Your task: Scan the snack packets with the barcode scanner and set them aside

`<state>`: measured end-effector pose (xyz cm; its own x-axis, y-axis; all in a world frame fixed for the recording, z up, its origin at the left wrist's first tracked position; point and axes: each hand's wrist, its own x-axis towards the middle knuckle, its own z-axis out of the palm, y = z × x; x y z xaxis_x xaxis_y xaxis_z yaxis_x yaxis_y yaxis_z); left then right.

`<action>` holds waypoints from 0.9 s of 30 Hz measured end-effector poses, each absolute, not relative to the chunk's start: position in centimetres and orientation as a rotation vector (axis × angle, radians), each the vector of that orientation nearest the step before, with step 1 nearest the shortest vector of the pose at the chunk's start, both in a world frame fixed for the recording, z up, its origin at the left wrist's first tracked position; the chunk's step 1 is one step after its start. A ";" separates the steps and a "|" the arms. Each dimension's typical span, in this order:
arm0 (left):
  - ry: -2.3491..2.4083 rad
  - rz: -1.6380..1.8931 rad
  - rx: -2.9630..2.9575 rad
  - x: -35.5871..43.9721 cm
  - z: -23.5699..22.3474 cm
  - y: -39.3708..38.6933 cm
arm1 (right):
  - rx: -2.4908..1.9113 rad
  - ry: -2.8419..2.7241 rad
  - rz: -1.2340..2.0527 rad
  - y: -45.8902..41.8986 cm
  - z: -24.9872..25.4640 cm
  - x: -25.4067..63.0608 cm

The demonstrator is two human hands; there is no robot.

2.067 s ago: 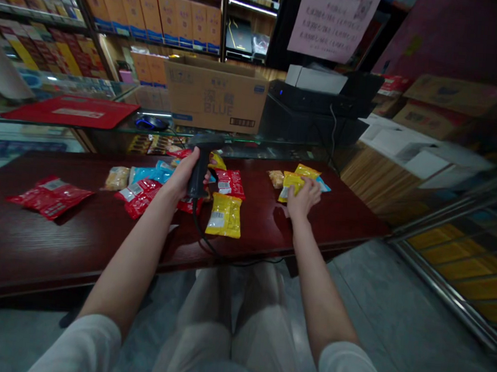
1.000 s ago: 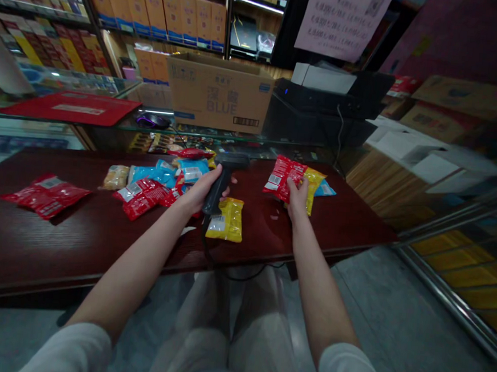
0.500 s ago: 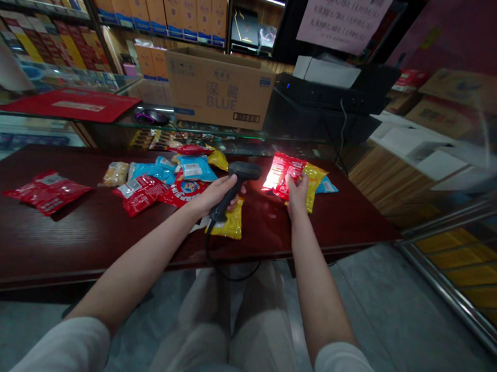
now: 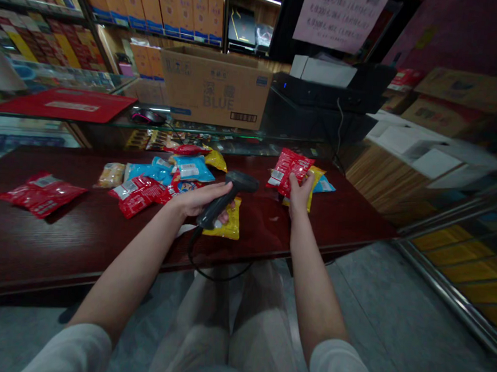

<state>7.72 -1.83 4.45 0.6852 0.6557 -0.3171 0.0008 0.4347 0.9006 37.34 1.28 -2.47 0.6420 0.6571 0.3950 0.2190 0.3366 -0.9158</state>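
My left hand (image 4: 206, 200) is closed around the handle of a black barcode scanner (image 4: 241, 181), whose head faces right. Under that hand a yellow snack packet (image 4: 230, 223) lies on the table. My right hand (image 4: 301, 191) grips a red snack packet (image 4: 290, 169) by its lower right part, with a white label showing at its left. Behind the held packet are a yellow packet (image 4: 317, 177) and a blue packet (image 4: 325, 184). Left of the scanner lies a pile with a blue packet (image 4: 193, 168) and a red packet (image 4: 138, 196); another red packet (image 4: 43, 194) is farther left.
The dark wooden table (image 4: 75, 247) meets a glass counter at the back. On the counter stand a cardboard box (image 4: 215, 91), a mouse (image 4: 148, 117), a red mat (image 4: 61, 104) and a black machine (image 4: 325, 89). The scanner's cable (image 4: 213, 276) hangs past the table's front edge.
The scanner's bright light on the red packet has gone out. My left hand has shifted slightly left with the scanner; the red packet has changed tilt a little in my right hand.
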 end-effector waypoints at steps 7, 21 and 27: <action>0.737 0.466 1.083 8.7 2.8 -1.3 | -1.475 -0.989 -0.057 0.6 -0.6 40.9; 0.629 0.850 1.065 12.1 1.5 0.5 | -1.775 -0.995 -0.372 -0.5 -0.1 43.0; 0.548 0.905 0.973 10.2 4.3 -0.3 | -1.614 -1.726 0.164 0.0 -0.3 34.8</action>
